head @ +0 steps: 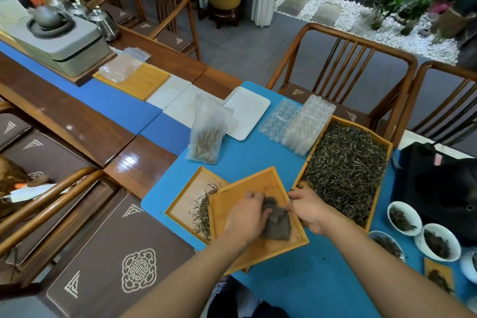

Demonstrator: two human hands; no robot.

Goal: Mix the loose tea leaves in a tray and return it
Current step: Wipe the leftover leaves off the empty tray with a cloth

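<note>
Hands: left (246, 219) wiping grey cloth (277, 222) inside empty tray (260, 217), right (309, 210) gripping its three-o'clock rim; stiff, light, best held by rims.

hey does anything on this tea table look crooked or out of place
Yes. The empty wooden tray under both hands sits askew, overlapping the smaller tray with a few leaves. The left hand presses a grey cloth on it.

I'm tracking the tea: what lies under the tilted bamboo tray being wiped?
Another bamboo tray holding loose tea leaves; the tilted tray hides its right part.
</note>
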